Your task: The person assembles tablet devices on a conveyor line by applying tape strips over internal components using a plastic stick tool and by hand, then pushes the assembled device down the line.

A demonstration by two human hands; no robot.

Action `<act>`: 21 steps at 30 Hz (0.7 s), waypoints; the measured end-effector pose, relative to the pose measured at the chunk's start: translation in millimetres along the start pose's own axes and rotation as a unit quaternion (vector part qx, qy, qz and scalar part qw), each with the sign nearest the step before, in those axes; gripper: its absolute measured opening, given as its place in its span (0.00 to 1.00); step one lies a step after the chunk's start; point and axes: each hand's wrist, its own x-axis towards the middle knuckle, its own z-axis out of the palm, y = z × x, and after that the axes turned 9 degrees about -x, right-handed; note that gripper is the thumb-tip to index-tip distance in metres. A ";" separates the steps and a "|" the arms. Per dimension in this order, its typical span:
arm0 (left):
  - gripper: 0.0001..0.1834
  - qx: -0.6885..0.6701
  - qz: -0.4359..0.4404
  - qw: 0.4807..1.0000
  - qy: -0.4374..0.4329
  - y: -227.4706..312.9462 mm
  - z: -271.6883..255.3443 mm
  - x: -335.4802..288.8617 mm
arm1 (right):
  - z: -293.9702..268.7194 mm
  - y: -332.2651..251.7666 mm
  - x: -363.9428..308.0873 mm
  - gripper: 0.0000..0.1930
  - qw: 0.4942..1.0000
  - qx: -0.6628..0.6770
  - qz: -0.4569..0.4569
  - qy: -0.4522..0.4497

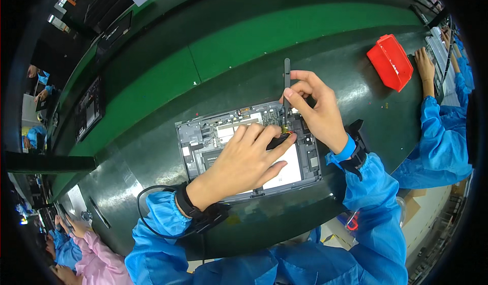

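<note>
An opened laptop base [307, 176] lies on the bench in front of me, its boards and pale panels exposed. My left hand [241, 158] rests over its middle, thumb and index finger apart, the other fingers bent. The index fingertip touches the area by a small bundle of red and yellow wires [288, 132]. A black piece [277, 141] shows between the fingers; what it is I cannot make out. Upright above the laptop's far edge, a slim dark grey bar-shaped tool [287, 71] is pinched in my right hand [317, 104]. Its lower end reaches toward the wires.
A red plastic bin [390, 62] stands at the far right of the dark green bench [152, 102]. Another opened laptop part [89, 109] lies at the left, beyond a dark rail [51, 163]. A slender dark tool [99, 212] lies nearby. Co-workers' arms show at both sides.
</note>
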 end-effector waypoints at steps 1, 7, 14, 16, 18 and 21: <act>0.27 0.002 0.003 1.000 -0.001 0.7 -0.2 0.2 | 0.0 -0.5 -0.8 0.17 1.000 0.001 0.001 -0.001; 0.26 -0.002 0.003 1.000 -0.004 -1.1 1.9 -1.7 | 1.8 -1.4 -0.5 0.16 1.000 -0.027 0.000 -0.007; 0.27 0.047 0.024 0.999 -0.013 1.0 -3.0 2.7 | -0.6 -4.9 1.9 0.15 0.999 -0.042 -0.023 0.010; 0.27 0.075 0.033 0.997 -0.009 3.9 -3.9 2.8 | -0.7 -1.8 2.9 0.15 0.998 -0.047 -0.041 0.023; 0.27 0.106 0.044 0.993 -0.005 8.5 -4.5 3.3 | -5.0 -0.6 6.2 0.15 0.995 -0.009 -0.038 0.087; 0.27 0.127 0.022 0.992 0.007 17.1 -2.0 4.1 | -7.4 0.6 1.0 0.15 0.994 0.025 -0.034 0.096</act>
